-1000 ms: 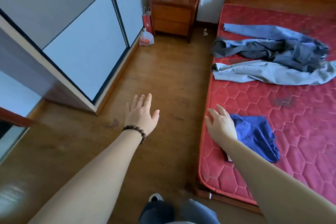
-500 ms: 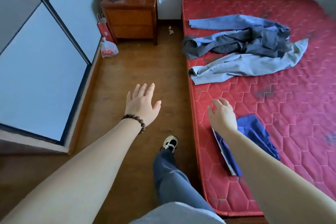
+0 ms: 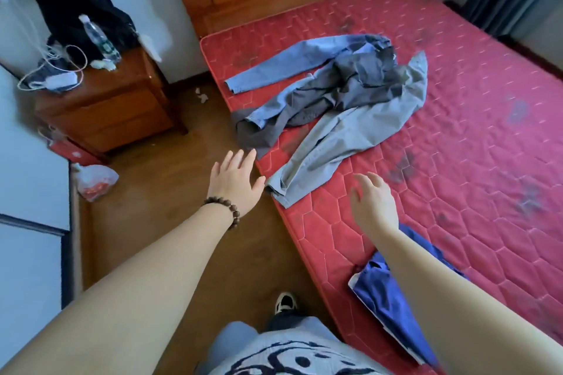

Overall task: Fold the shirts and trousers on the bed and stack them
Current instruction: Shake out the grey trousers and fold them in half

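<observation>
Now, from the head camera, both hands are open and hold nothing. The left hand (image 3: 234, 179) hangs just beside the cuff of the light grey trousers (image 3: 350, 134), nearer than the right hand (image 3: 373, 201). The trousers stretch away from the hands, up and right across the bed (image 3: 487, 161).

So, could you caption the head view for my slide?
Both open hands, left and right, reach toward light grey trousers on the red mattress.
</observation>
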{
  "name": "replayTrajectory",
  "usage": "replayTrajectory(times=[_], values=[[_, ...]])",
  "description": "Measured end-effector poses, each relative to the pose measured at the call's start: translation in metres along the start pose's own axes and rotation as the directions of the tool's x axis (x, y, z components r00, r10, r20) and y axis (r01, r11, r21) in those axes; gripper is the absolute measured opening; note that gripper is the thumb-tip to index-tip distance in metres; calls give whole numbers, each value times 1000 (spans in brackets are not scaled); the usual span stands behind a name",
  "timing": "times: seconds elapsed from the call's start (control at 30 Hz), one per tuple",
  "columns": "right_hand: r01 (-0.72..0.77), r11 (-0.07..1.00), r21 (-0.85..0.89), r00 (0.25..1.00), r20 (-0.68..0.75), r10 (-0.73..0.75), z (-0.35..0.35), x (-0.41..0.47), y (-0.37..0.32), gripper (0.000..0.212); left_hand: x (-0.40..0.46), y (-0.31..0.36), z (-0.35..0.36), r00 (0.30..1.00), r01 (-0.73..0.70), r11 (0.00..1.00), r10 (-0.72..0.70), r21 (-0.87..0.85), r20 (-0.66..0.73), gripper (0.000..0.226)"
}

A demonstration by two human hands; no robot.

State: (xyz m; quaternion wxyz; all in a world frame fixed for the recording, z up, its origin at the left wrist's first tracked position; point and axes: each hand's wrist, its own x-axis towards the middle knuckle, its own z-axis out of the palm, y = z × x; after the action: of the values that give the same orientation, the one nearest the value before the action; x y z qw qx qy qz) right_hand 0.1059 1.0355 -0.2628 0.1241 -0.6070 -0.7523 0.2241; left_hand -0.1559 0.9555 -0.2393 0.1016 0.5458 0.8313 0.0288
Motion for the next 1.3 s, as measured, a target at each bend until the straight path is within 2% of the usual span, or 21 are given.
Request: replayTrajectory(times=[0.4, 0.63, 0.77, 1.03, 1.3], values=[[-204, 979, -14, 976, -73, 203, 19, 92, 0, 28, 184, 21, -2, 960, -274, 962, 272, 18, 73, 63], [-410, 912, 17, 903, -130, 409, 43, 185, -33, 33, 322, 28, -3, 880, -454, 891, 444, 24, 170, 63], [-455, 890, 16, 878, -156, 452, 59, 231, -65, 32, 386, 33, -3, 817, -542, 840, 527, -2, 235, 64], [-537, 843, -5, 832, -166, 529, 70, 287, -86, 30, 458, 45, 14, 735, -619, 783, 605, -61, 307, 65], [-563, 825, -49, 826, -69, 559, 103, 346, -27, 39, 502, 79, 82, 713, -626, 776, 610, -78, 346, 65]])
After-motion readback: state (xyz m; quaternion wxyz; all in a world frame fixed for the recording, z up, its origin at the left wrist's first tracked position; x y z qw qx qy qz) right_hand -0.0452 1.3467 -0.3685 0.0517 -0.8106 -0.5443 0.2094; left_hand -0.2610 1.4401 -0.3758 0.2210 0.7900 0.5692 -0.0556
